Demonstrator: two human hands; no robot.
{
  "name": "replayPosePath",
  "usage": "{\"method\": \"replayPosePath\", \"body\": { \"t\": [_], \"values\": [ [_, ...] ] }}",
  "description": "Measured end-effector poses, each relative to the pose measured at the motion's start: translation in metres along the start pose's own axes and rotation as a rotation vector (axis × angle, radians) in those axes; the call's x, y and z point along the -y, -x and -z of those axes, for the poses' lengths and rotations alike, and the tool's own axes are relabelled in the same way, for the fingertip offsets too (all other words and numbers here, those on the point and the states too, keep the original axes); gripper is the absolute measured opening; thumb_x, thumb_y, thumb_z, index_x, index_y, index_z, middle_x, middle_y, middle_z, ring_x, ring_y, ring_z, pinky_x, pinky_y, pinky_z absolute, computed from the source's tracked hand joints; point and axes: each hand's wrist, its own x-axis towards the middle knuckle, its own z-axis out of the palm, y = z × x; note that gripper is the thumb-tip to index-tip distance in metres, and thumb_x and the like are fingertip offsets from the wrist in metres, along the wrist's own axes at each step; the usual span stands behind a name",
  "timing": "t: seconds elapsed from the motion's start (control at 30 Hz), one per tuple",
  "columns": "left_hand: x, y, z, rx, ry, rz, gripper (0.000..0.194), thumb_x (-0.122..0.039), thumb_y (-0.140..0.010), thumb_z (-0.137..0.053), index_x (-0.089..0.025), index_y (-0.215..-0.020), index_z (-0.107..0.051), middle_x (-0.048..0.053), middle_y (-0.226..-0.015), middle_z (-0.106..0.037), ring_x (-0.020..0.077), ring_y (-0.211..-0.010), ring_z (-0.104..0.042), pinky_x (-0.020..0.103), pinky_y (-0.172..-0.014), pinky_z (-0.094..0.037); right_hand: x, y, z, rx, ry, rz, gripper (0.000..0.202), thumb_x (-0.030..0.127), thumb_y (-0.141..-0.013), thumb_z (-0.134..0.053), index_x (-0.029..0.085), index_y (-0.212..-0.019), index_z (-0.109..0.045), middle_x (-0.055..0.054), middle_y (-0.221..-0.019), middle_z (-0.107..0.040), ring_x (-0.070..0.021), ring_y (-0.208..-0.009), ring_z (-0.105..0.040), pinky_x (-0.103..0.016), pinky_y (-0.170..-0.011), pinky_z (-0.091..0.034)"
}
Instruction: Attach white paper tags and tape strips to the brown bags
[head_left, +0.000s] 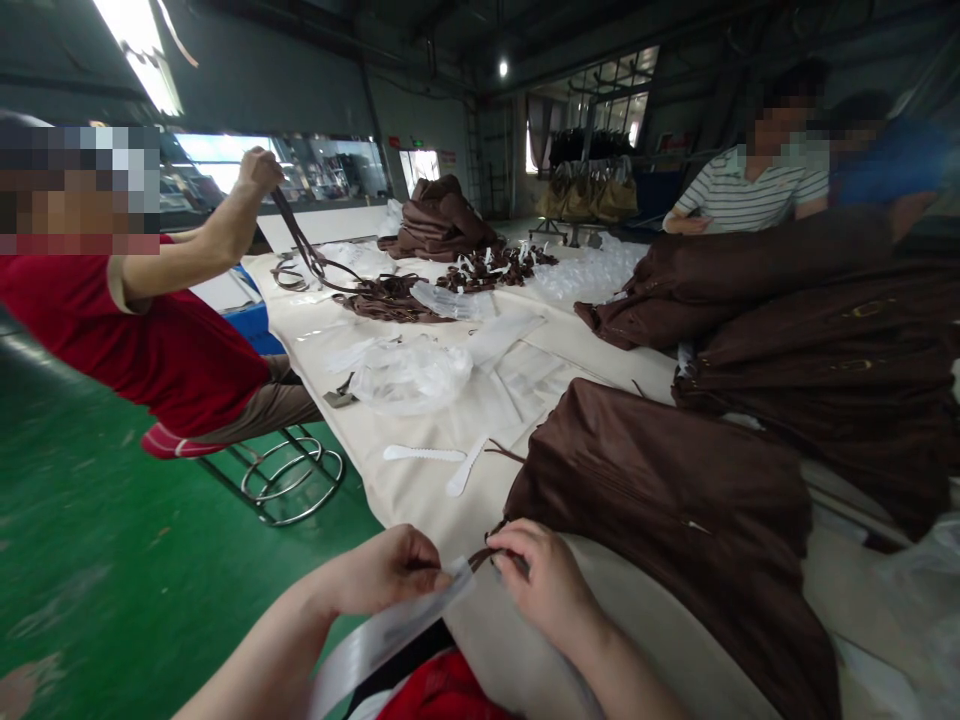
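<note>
My left hand (390, 570) pinches a long clear plastic sleeve (375, 640) near its upper end, low in the middle of the view. The sleeve trails down towards my lap. My right hand (546, 585) is closed on a thin brown strap (484, 556), whose left part meets the mouth of the sleeve. How far the strap sits inside it I cannot tell. Just beyond my right hand a brown bag (645, 480) lies flat on the cream-covered table (420, 490). The strap runs close to the bag's left corner.
Two white notched strips (424, 454) and a heap of clear plastic (412, 375) lie ahead. More brown bags (817, 350) are stacked at the right. Brown straps (397, 300) are piled farther back. At left, a person in red (150, 340) on a stool lifts straps. Other people stand back right.
</note>
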Motion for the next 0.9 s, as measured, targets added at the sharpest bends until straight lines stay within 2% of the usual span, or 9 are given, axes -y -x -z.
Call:
{"method": "replayPosePath", "body": {
  "t": [0.07,0.3,0.4,0.47,0.57,0.73,0.8,0.9],
  "values": [
    [0.001,-0.003,-0.003,-0.013,0.010,0.000,0.046,-0.056,-0.083,-0.049,-0.015,-0.063,-0.044,-0.004,-0.061,-0.026,0.0086,-0.057,-0.023,0.021,-0.048,-0.020,-0.002,0.000,-0.002,0.020,0.040,0.019,0.027,0.008,-0.075,-0.056,0.023,-0.092,-0.071,-0.004,-0.090,-0.067,-0.0193,-0.088,-0.060,-0.031,-0.083,-0.047],
    [-0.003,-0.024,-0.011,-0.044,-0.076,0.036,0.043,-0.054,-0.082,-0.048,-0.014,-0.064,-0.050,-0.004,-0.058,-0.029,0.0085,-0.054,-0.024,0.021,-0.047,-0.020,0.001,0.000,-0.002,0.107,0.152,0.075,0.033,0.005,-0.077,-0.050,0.023,-0.094,-0.072,-0.005,-0.103,-0.065,-0.0184,-0.096,-0.058,-0.029,-0.088,-0.044],
    [-0.006,-0.036,-0.015,-0.078,-0.124,0.027,0.040,-0.050,-0.082,-0.047,-0.015,-0.063,-0.050,-0.004,-0.056,-0.030,0.0083,-0.053,-0.026,0.021,-0.046,-0.021,-0.001,0.000,0.001,0.083,0.188,0.044,0.035,0.005,-0.074,-0.051,0.022,-0.098,-0.069,-0.005,-0.104,-0.065,-0.0183,-0.097,-0.058,-0.028,-0.089,-0.042],
    [-0.007,-0.042,-0.018,-0.112,-0.158,0.024,0.038,-0.047,-0.081,-0.047,-0.015,-0.061,-0.049,-0.004,-0.055,-0.030,0.0083,-0.052,-0.026,0.021,-0.045,-0.020,-0.005,-0.001,0.006,0.021,0.226,-0.061,0.031,0.008,-0.074,-0.051,0.021,-0.097,-0.068,-0.005,-0.099,-0.066,-0.0181,-0.090,-0.061,-0.027,-0.083,-0.043],
    [-0.008,-0.049,-0.021,-0.157,-0.194,0.030,0.037,-0.042,-0.081,-0.045,-0.015,-0.057,-0.046,-0.004,-0.053,-0.027,0.0080,-0.051,-0.025,0.022,-0.044,-0.018,-0.012,-0.004,0.016,-0.033,0.307,-0.256,0.019,0.014,-0.078,-0.051,0.020,-0.085,-0.067,-0.005,-0.084,-0.069,-0.0180,-0.075,-0.063,-0.027,-0.069,-0.043],
    [-0.013,-0.055,-0.026,-0.247,-0.229,0.070,0.037,-0.042,-0.079,-0.046,-0.016,-0.054,-0.043,-0.004,-0.054,-0.025,0.0084,-0.053,-0.025,0.023,-0.046,-0.017,-0.025,-0.005,0.021,0.034,0.388,-0.402,0.015,0.018,-0.078,-0.053,0.020,-0.070,-0.066,-0.009,-0.072,-0.071,-0.0216,-0.069,-0.066,-0.028,-0.059,-0.038],
    [-0.016,-0.056,-0.028,-0.242,-0.212,0.031,0.036,-0.041,-0.080,-0.047,-0.015,-0.055,-0.044,-0.003,-0.055,-0.026,0.0090,-0.054,-0.027,0.023,-0.047,-0.018,-0.030,-0.004,0.017,0.075,0.309,-0.483,0.014,0.020,-0.078,-0.054,0.018,-0.070,-0.065,-0.010,-0.066,-0.070,-0.0195,-0.056,-0.064,-0.027,-0.052,-0.037],
    [-0.019,-0.052,-0.029,-0.156,-0.128,-0.056,0.034,-0.040,-0.082,-0.047,-0.015,-0.058,-0.046,-0.003,-0.058,-0.028,0.0093,-0.057,-0.028,0.022,-0.048,-0.020,-0.034,-0.003,0.010,0.144,-0.028,-0.681,0.011,0.025,-0.081,-0.053,0.017,-0.081,-0.061,-0.003,-0.051,-0.063,-0.0128,-0.033,-0.052,-0.023,-0.039,-0.031]
  ]
}}
